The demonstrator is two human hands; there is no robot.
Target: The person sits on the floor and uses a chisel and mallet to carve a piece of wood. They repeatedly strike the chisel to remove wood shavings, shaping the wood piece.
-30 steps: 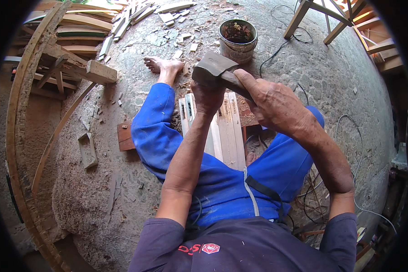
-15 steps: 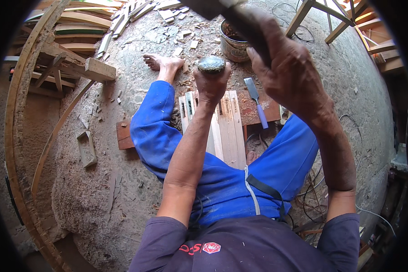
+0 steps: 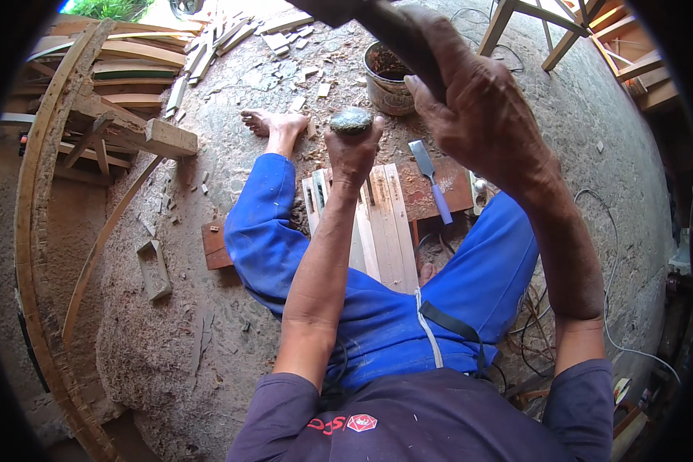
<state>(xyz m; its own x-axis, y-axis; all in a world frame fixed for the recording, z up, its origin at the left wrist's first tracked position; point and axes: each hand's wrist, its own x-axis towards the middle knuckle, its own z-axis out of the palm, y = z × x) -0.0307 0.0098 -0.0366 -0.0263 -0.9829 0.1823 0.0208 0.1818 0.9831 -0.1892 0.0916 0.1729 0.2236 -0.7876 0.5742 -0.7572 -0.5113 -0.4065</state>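
Note:
My left hand (image 3: 352, 159) is wrapped round an upright chisel, of which only the round, battered handle end (image 3: 351, 120) shows; its blade is hidden below my fist. Beneath that hand lie several pale wooden boards (image 3: 390, 239) side by side, with narrow slots cut near their far ends. My right hand (image 3: 485, 112) grips the handle of a hammer (image 3: 408, 48), raised to the right of the chisel and above it. The hammer's dark head is partly cut off by the upper edge. A second chisel (image 3: 441, 202), with a purple handle and wide blade, rests on the reddish-brown wooden bench (image 3: 460, 189).
A dirty bucket (image 3: 387, 96) stands beyond the bench. Wood offcuts (image 3: 277, 42) and shavings litter the floor. At the left rise a curved wooden frame (image 3: 37, 223) and a thick beam (image 3: 169, 138). A small wooden box (image 3: 155, 269) lies left; a cable (image 3: 610, 308) runs along the right.
The view has shifted slightly, so the floor and boards appear a little lower. My right hand and the hammer have moved slightly up and left; my left hand keeps its hold on the chisel.

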